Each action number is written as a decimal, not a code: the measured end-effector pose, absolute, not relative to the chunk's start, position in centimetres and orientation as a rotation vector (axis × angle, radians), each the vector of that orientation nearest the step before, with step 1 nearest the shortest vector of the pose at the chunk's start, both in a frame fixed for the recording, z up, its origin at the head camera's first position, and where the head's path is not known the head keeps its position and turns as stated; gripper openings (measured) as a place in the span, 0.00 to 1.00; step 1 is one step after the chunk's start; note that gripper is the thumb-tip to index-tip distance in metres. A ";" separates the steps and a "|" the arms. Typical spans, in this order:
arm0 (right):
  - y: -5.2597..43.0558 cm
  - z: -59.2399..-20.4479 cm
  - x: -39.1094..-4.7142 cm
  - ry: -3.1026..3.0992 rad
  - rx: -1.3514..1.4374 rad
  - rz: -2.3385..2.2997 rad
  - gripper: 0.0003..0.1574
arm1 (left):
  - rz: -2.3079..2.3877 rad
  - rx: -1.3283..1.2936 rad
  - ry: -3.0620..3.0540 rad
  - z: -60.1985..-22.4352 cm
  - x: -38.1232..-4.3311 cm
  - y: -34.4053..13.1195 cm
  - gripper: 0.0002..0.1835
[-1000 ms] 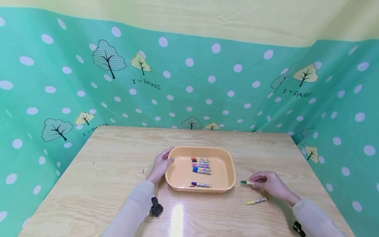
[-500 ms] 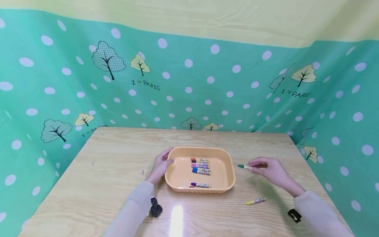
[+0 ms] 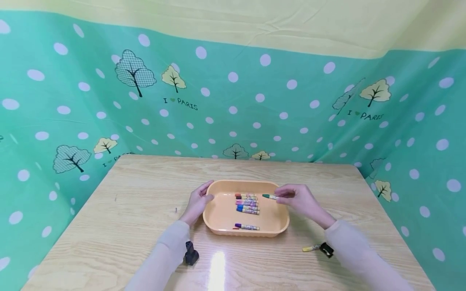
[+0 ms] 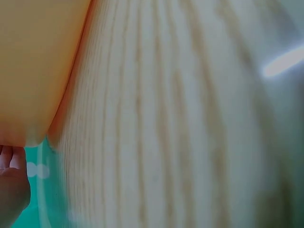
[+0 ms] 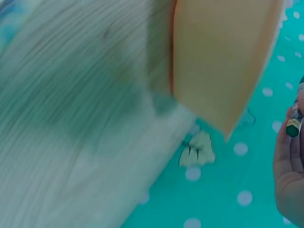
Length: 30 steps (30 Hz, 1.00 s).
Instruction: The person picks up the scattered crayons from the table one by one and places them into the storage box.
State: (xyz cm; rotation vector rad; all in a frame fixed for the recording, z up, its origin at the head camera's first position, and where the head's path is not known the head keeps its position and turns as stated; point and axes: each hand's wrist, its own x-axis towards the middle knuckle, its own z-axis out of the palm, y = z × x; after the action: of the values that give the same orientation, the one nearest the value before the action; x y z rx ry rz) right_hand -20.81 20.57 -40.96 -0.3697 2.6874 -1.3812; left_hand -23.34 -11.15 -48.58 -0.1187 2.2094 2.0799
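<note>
A peach plastic tray (image 3: 222, 220) stands on the wooden table. My left hand (image 3: 196, 205) grips its left rim, thumb inside and fingers outside. In the left wrist view, fingertips (image 4: 13, 159) show at the tray's outer wall (image 4: 38, 71). My right hand (image 3: 300, 200) pinches a green crayon (image 3: 268, 196) over the tray's right side, with the crayon's tip pointing left. The right wrist view shows the same crayon (image 5: 294, 121) between the fingers. Inside the tray lies a row of crayons in orange, dark brown, pink and blue (image 3: 248, 210). A purple crayon (image 3: 247, 227) lies apart near the front wall.
A yellow crayon (image 3: 310, 248) lies on the table right of the tray, partly hidden by the black wrist camera (image 3: 326, 249). Another wrist camera (image 3: 191, 254) sits under the left sleeve. A green dotted curtain (image 3: 233, 93) surrounds the table (image 3: 145, 194).
My right hand has lifted the green crayon from the table at the right and carried it left and away, over the tray. The left hand and the tray have stayed put.
</note>
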 end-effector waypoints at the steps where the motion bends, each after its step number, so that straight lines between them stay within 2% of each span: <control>1: 20.0 -41.2 -20.9 2.677 -0.375 -1.388 0.16 | 2.081 -0.117 2.208 -48.6 -23.3 -11.1 0.31; 6: 17.5 -42.7 -21.3 2.610 -0.360 -1.414 0.18 | 2.091 -0.114 2.195 -48.7 -23.3 -11.1 0.30; 17: 13.4 -46.0 -21.8 2.471 -0.308 -1.443 0.14 | 2.084 -0.104 2.213 -48.6 -23.2 -11.4 0.30; 30: 12.8 -46.4 -21.9 2.511 -0.280 -1.364 0.15 | 2.097 -0.080 2.206 -48.8 -23.4 -11.4 0.30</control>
State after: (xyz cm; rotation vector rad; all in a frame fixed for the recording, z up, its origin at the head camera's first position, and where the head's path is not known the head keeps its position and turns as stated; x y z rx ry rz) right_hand -21.94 12.80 -46.40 -0.2798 2.5107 -1.3641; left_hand -23.43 -11.40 -48.82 -0.0804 2.2059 2.0973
